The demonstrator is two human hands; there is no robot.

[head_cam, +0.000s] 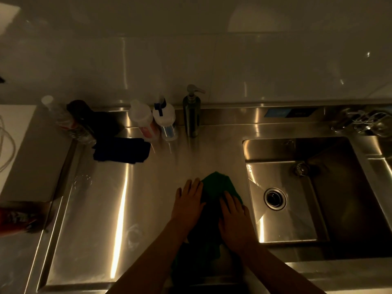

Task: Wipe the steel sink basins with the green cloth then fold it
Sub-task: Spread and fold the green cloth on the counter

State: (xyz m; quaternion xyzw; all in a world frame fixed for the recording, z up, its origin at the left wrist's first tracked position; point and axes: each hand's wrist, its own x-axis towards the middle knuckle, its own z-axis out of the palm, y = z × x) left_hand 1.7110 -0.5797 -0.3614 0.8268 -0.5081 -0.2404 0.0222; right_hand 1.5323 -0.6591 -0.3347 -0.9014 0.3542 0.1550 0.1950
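Observation:
The green cloth [212, 219] lies spread in a long strip on the steel drainboard [118, 198], just left of the sink basin [307, 198]. My left hand [187, 201] rests flat with fingers extended on the cloth's left edge. My right hand [234, 221] presses flat on its right side, fingers together. Neither hand grips the cloth; both palms lie on top of it. The cloth's near end hangs toward the counter's front edge between my forearms.
A soap pump [192, 113], two white-capped bottles [152, 122] and a dark bottle [81, 119] stand at the back. A dark blue cloth [121, 150] lies near them. The basin's drain [275, 198] sits mid-floor. A wire rack [364, 122] is at the far right.

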